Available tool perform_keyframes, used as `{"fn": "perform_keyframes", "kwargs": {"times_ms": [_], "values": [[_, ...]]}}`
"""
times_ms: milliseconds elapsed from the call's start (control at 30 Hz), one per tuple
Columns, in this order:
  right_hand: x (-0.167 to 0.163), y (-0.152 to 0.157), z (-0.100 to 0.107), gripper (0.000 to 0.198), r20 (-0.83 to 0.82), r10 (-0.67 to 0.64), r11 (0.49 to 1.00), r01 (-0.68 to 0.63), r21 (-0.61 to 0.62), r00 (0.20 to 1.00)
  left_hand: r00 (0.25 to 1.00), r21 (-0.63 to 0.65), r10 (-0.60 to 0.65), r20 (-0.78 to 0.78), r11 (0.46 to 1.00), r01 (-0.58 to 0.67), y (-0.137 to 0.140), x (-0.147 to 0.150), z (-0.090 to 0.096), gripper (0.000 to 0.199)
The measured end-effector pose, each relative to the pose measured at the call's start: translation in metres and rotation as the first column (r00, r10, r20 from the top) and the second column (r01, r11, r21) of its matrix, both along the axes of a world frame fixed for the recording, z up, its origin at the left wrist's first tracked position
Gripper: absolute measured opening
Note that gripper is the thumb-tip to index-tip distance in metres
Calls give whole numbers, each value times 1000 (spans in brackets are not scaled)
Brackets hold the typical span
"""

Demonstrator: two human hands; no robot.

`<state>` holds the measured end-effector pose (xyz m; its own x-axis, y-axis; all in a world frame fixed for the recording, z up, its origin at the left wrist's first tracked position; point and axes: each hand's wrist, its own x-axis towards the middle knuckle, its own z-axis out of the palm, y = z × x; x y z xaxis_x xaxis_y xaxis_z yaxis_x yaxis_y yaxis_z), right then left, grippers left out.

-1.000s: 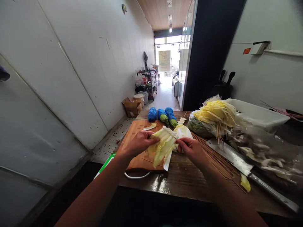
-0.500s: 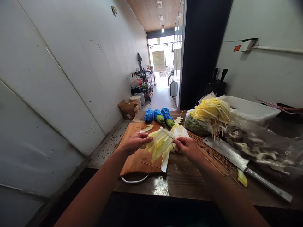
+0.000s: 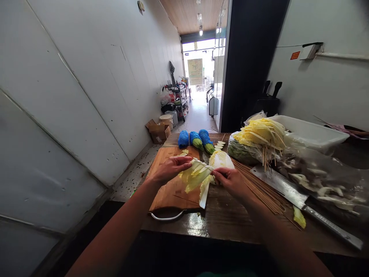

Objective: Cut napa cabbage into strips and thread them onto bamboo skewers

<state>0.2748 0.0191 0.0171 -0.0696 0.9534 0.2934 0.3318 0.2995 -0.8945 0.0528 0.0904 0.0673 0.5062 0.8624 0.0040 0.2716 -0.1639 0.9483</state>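
Observation:
Above the cutting board [image 3: 164, 196], a pale yellow-green Chinese cabbage leaf [image 3: 193, 177] hangs in folds along a thin bamboo skewer. My left hand [image 3: 172, 168] pinches the leaf's left end between thumb and fingers. At the other end, my right hand [image 3: 228, 179] is closed on the skewer, close against the leaf; its exact grip is partly hidden. Behind the right hand lies a cabbage head [image 3: 221, 158]. A loose cabbage leaf [image 3: 203, 194] rests at the board's right edge, and another piece [image 3: 184, 153] lies at its far side.
Several bamboo skewers [image 3: 259, 188] lie right of my right hand. Beyond them are a cleaver [image 3: 291, 194], skewered cabbage leaves [image 3: 261, 134] piled on a plastic bag, and a white tub [image 3: 314, 132]. Vegetables in blue foam nets [image 3: 204, 137] stand behind the board.
The leaf is now gathered in folds along the skewer, whose tip shows beyond my left fingers. My left hand has moved slightly right, toward the right hand. The view has shifted a little.

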Motion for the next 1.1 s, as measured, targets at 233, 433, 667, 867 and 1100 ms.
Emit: {"fn": "perform_keyframes", "kwargs": {"times_ms": [233, 433, 667, 867, 1100], "values": [[-2, -4, 3, 36, -18, 52, 998, -52, -23, 998, 993, -27, -96, 63, 995, 98, -5, 3, 4, 35], [1, -5, 7, 36, -9, 54, 997, -54, -59, 999, 996, 13, -91, -12, 996, 91, -6, 8, 7, 31], [2, -5, 7, 36, -18, 89, 992, -91, -92, 996, 1000, 20, -25, -14, 999, 25, -7, 12, 8, 35], [1, -5, 7, 36, -54, 86, 990, -91, -107, 995, 999, -30, 24, 42, 999, -23, -6, 14, 4, 34], [-3, -10, 16, 35, -67, 48, 990, -56, -133, 997, 988, -97, 92, 126, 992, -80, 0, 15, -7, 37]]}}
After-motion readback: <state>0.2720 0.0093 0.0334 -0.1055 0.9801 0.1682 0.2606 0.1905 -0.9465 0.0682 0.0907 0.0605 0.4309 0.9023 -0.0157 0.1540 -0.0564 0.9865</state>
